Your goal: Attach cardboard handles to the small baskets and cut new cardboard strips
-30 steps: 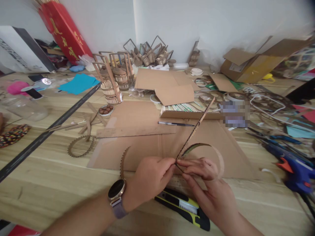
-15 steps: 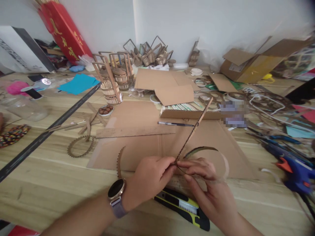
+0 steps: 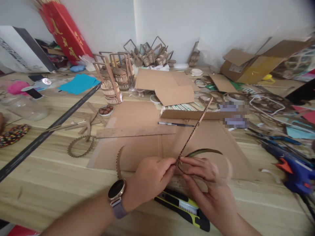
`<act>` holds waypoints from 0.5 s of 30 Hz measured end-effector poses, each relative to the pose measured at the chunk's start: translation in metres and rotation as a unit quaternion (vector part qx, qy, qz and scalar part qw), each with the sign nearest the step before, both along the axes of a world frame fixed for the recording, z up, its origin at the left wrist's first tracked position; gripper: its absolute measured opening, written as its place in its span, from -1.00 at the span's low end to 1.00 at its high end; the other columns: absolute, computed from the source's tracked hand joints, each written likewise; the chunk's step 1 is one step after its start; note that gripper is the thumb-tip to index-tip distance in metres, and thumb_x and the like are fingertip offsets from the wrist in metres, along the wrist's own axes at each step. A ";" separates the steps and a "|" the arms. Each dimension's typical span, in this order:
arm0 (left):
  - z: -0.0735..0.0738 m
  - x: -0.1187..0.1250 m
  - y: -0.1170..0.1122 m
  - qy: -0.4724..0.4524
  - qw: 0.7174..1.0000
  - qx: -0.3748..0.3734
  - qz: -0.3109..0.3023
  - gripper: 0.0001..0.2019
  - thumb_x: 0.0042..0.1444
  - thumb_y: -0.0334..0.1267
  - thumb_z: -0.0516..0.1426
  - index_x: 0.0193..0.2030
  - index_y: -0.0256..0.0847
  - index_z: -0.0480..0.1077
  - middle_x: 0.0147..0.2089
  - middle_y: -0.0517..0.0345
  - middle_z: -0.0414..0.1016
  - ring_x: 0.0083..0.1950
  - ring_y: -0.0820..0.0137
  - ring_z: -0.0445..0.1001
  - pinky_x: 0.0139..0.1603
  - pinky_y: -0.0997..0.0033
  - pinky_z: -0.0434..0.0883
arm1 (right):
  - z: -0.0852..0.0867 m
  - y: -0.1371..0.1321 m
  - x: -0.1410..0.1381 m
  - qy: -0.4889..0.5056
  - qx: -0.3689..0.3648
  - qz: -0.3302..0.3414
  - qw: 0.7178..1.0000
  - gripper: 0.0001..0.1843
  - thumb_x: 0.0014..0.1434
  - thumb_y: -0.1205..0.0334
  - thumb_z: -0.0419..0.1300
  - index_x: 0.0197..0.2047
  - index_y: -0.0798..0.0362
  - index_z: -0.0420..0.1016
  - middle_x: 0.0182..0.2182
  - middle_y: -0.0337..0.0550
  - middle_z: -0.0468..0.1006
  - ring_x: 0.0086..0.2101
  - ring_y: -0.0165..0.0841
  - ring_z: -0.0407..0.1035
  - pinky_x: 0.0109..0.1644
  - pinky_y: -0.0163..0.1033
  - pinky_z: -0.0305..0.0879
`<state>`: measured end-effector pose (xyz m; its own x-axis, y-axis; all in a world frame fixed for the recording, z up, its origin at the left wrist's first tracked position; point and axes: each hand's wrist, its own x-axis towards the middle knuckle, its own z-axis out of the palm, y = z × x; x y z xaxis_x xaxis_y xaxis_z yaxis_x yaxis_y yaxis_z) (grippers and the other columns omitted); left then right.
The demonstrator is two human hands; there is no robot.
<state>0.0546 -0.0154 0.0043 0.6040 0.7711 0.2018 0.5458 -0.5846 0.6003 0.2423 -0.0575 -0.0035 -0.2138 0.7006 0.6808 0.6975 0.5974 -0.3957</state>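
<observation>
My left hand [image 3: 152,175], with a watch [image 3: 116,190] on its wrist, pinches the lower end of a corrugated cardboard strip [image 3: 193,132]. That strip slants up and away to the right. Fingers closed, my right hand [image 3: 205,177] grips a thin curled strip [image 3: 204,151] right beside the joint; it bends in a loop over the hand. A toothed curved strip [image 3: 118,164] shows left of my left hand; whether it belongs to the same piece is hidden. Beneath both hands lies a yellow-and-black utility knife [image 3: 180,206], partly covered by the right hand.
A flat cardboard sheet [image 3: 137,150] spreads under the work, with a pen [image 3: 176,124] on it. Another toothed strip [image 3: 80,146] lies left. A blue glue gun [image 3: 296,172] sits right. Small lidded baskets [image 3: 109,88] stand behind, near a bowl of nuts [image 3: 106,110].
My right fingers have shifted slightly, opening a small gap from the left fingertips. The curled strip's loop has moved a little right and down. My left hand stays nearly still.
</observation>
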 end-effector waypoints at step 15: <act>-0.001 0.000 0.000 -0.013 1.000 0.010 -0.006 -0.77 0.27 -0.40 0.01 -0.04 -0.26 0.45 -0.23 0.04 0.63 -0.24 0.25 0.59 -0.24 0.33 0.44 | -0.001 0.000 0.002 0.015 -0.025 -0.010 1.000 -0.91 0.30 0.34 0.05 -0.20 -0.06 0.25 -0.18 -0.16 0.66 -0.19 -0.30 0.52 -0.08 -0.11 0.29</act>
<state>0.0546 -0.0151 0.0032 0.6073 0.7595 0.2330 0.5225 -0.6028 0.6031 0.2443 -0.0579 -0.0044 -0.1796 0.7382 0.6502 0.6955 0.5627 -0.4468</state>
